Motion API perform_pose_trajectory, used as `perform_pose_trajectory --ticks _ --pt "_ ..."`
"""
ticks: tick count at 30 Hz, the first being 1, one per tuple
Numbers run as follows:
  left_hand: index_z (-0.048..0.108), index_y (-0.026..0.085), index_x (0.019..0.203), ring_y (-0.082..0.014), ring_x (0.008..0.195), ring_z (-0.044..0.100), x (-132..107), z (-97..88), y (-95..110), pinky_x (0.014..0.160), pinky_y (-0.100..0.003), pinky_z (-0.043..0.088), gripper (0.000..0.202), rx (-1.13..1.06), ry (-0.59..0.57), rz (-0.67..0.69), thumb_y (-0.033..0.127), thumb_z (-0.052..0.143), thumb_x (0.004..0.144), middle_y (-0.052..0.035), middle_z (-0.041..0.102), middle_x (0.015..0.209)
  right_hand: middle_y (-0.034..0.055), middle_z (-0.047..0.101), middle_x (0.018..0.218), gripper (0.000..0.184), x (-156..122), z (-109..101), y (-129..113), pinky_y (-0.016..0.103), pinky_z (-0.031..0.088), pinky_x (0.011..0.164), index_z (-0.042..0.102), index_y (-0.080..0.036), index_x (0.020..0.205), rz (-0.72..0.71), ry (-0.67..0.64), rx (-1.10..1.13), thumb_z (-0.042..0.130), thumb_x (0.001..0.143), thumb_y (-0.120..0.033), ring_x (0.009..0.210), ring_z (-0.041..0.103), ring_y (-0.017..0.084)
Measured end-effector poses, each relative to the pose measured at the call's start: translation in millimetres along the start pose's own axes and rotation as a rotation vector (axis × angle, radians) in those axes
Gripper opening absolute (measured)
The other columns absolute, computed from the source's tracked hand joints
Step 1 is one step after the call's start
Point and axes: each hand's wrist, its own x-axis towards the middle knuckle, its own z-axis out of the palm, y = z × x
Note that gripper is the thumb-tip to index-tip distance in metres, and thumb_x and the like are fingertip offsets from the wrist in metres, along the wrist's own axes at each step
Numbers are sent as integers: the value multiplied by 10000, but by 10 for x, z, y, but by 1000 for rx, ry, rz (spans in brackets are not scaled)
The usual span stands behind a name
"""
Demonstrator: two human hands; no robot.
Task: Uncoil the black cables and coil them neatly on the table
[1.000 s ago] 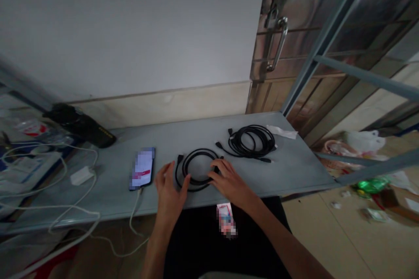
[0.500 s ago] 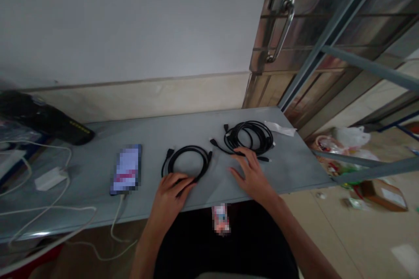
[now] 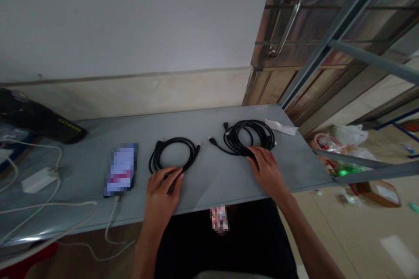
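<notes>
A coiled black cable (image 3: 191, 144) with plug ends lies on the grey shelf, left of the middle. My left hand (image 3: 162, 189) pinches its near edge, fingers bent over the loops and thumb on the right side. Farther right is a thicker coil of black cables (image 3: 240, 128), with one plug end reaching out to the left. My right hand (image 3: 267, 172) has its fingers closed over that coil's near right edge, hiding part of it. Both coils rest flat on the shelf.
A phone (image 3: 120, 169) with a white cord lies left of my hands. Farther left are a white adapter (image 3: 39, 180) and a black bottle (image 3: 39, 115). White paper (image 3: 279, 127) is beyond the right coil. The grey shelf (image 3: 216, 183) ends near my lap; a metal frame stands right.
My left hand has shifted the smaller coil left and slightly away from me. My right hand has moved right and its fingers have closed on the larger coil's near edge.
</notes>
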Motion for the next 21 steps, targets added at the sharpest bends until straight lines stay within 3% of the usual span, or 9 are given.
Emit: perform_pose_trajectory --ticks 12,17,21 --pt "823 281 1175 -297 1069 739 -33 33 -93 1009 -478 543 180 125 47 140 346 671 1103 -73 803 1161 146 753 1314 354 -27 5 56 530 535 1084 683 -219 1452 -34 20 -51 537 1180 -391 1216 692 338" --pt "808 258 1168 -299 1063 736 -38 45 -128 1036 -507 562 199 147 102 122 380 660 1113 -81 787 1156 174 710 1350 375 -29 10 44 533 523 1114 705 -208 1413 -34 49 -50 507 1186 -431 1274 663 349" --pt "804 258 1154 -304 1087 730 -31 37 -115 1075 -533 563 202 121 150 110 408 681 1099 -87 776 1154 165 736 1348 371 7 -17 39 567 462 1163 744 -219 1275 30 58 29 492 1184 -476 1304 653 358"
